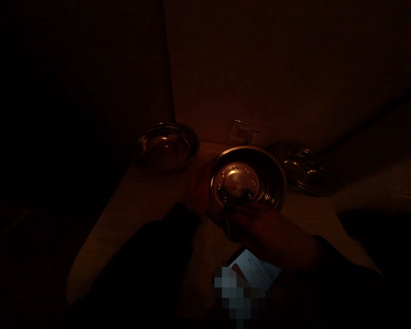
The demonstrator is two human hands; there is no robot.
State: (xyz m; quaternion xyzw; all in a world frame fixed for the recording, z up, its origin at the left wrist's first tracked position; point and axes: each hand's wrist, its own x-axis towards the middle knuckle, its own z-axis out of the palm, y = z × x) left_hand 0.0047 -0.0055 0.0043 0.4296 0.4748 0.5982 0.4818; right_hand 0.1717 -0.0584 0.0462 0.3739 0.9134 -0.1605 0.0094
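Lighting very dim; detail limited. Bench [104, 233] against the wall. Far left: shallow metal basin [166, 155]. Far right: stacked metal dishes [306, 170], just beside the central bowl. Wall socket plate [247, 132] behind. Near side: phone [258, 269], screen lit, the right forearm partly in front of it.

Metal bowl [238, 183] at mid-bench, between basin and dishes. Left grip [198, 189] against the bowl's outer left wall; finger closure cannot be told. Right grip [263, 226] across its near rim, fingers together; whether clasped, cannot tell. Dark patch under those fingertips, unidentifiable.
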